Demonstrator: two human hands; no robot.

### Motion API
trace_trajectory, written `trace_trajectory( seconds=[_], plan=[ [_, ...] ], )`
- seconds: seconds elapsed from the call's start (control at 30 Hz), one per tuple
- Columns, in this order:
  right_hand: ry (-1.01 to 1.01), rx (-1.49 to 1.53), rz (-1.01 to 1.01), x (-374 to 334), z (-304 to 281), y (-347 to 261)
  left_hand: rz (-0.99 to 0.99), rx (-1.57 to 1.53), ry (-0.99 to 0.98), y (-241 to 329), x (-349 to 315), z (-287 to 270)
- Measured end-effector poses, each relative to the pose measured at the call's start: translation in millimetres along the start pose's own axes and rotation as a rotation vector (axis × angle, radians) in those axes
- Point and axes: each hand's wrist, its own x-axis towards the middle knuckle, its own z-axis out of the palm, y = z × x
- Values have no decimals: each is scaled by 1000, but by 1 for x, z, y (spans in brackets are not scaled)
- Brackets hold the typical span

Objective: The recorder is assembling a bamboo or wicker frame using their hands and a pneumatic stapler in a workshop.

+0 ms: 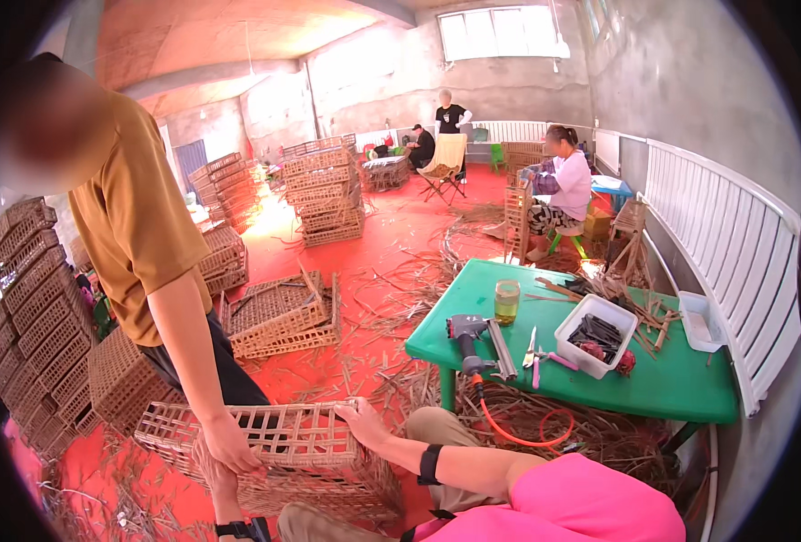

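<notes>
A brown woven basket [301, 461] with an open-lattice top lies tilted in front of my lap. My right hand [362, 425] grips its far right corner, fingers over the rim. My left hand [218, 474] is on the basket's left part, its wrist wearing a black band. A co-worker in a mustard shirt leans in from the left, and that person's hand [229, 444] rests on the basket right beside my left hand, partly covering it. My left fingers seem curled against the weave.
To the right, a green table [437, 316] holds a nail gun [466, 339] with an orange hose, scissors [534, 357], a glass jar [506, 303] and a white tub [563, 339] of dark strips. Stacked baskets [319, 194] stand behind. Straw scraps litter the red floor. A person [568, 181] sits working farther back.
</notes>
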Motion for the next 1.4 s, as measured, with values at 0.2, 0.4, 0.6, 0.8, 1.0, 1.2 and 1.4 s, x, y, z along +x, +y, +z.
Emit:
trace_trajectory(
  seconds=[0.2, 0.4, 0.6, 0.8, 1.0, 1.2, 1.4],
  plan=[
    [35, 14, -43, 8, 2, 6, 46, 18, -17, -4, 1, -10],
    [103, 19, -68, 43, 11, 8, -92, 67, 27, -68, -7, 16],
    [-102, 272, -19, 70, -14, -5, -317, -20, -175, -93, -62, 23],
    [-171, 304, -48, 58, 17, -6, -296, -253, -105, -162, -203, 36],
    [-245, 394, 72, 63, -33, -27, -608, -127, -210, -119, -216, 42],
    [-200, 376, 197, 53, -21, -34, -769, -137, -222, -103, -281, 39],
    [-180, 422, 106, 60, -29, -16, -1041, -276, -227, -79, -318, 50]
  ],
)
